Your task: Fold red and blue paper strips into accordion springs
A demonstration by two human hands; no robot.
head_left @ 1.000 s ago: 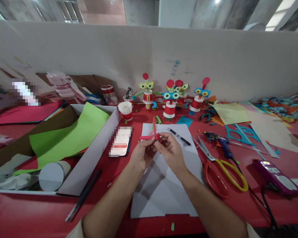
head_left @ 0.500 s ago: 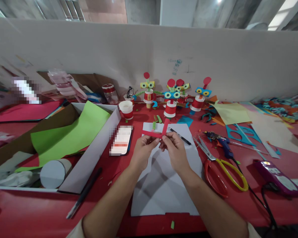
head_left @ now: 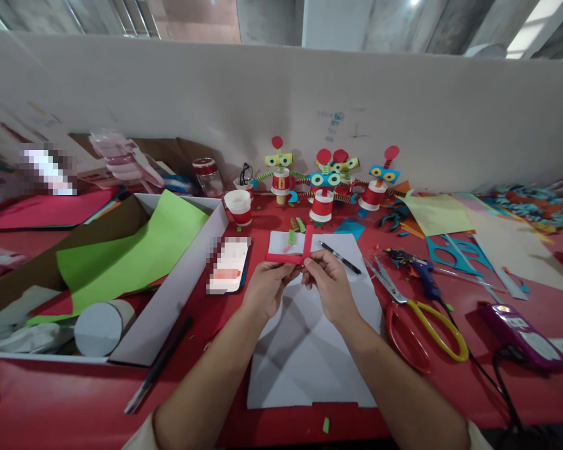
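Left hand (head_left: 266,289) and right hand (head_left: 329,278): narrow pinch grip on red paper strips (head_left: 284,257), frame centre. Strips meet at corner; one's long axis runs leftward, other's points upward. White sheet (head_left: 314,356) beneath; scissors (head_left: 400,299) centre right.

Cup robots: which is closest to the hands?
The front red-and-white paper-cup robot with blue eye band; the other three stand farther back.
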